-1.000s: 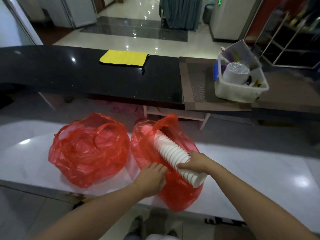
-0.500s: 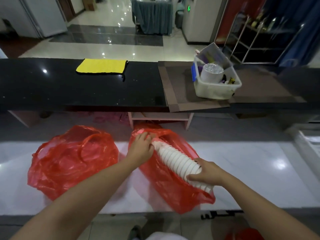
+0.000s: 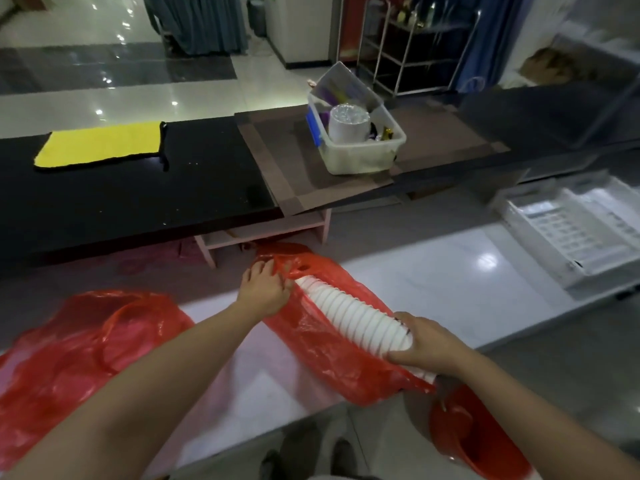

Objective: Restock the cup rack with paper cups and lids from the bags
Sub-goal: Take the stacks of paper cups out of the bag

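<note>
1. While the right hand [image 3: 427, 344] curls its fingers round the near end of a long stack of white paper cups [image 3: 353, 315], the stack lies tilted, its far end inside a red plastic bag [image 3: 322, 344] on the white counter [image 3: 450, 289].
2. At the far end of the stack the left hand [image 3: 265, 289] pinches the gathered mouth of that bag, fingers bent on the red film.
3. To the left of the left hand a second red bag [image 3: 79, 351] sits slumped on the same counter, its handles loose on top; what it holds cannot be made out.
4. Beyond both hands a black counter [image 3: 138, 195] carries a yellow cloth [image 3: 100, 148], and further right a clear plastic bin [image 3: 356, 147] holds a wrapped white stack and small items too blurred to name.
5. Far to the right of the right hand a white rack [image 3: 575, 230] rests on the white counter.
6. Below the right hand something red [image 3: 474, 441] sits on the floor.
</note>
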`<action>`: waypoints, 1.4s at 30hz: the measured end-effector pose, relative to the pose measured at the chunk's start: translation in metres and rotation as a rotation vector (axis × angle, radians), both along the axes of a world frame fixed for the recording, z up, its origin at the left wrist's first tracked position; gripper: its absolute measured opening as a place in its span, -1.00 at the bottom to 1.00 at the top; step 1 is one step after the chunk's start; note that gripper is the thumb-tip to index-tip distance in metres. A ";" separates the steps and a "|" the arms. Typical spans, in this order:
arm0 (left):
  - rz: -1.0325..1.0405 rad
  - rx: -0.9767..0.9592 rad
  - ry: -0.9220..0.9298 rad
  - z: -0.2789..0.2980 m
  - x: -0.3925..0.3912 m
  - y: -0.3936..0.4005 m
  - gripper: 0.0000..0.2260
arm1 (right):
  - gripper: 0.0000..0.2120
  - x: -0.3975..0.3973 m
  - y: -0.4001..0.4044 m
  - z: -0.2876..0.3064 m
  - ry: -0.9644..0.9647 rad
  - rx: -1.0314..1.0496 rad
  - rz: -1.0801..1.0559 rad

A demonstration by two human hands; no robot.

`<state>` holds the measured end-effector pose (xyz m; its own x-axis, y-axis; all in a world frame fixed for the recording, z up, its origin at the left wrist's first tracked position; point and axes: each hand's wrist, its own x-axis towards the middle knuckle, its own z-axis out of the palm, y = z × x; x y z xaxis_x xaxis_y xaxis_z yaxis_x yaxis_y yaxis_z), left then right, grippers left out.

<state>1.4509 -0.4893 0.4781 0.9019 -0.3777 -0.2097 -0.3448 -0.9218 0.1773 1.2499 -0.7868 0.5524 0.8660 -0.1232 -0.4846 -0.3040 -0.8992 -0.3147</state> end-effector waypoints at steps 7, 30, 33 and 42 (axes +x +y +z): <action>0.091 -0.308 -0.166 -0.012 -0.059 -0.017 -0.52 | -0.08 -0.004 0.023 -0.018 0.000 0.045 -0.124; -0.024 0.136 0.240 -0.046 -0.227 -0.052 -0.46 | -0.38 -0.009 -0.034 0.003 0.157 0.533 -0.042; 0.160 -0.129 0.235 -0.034 -0.226 -0.053 -0.42 | -0.45 -0.031 -0.042 0.014 0.133 0.464 -0.001; 1.000 -1.618 0.668 0.050 -0.227 -0.065 -0.64 | -0.57 -0.111 -0.038 0.034 0.055 0.419 -0.001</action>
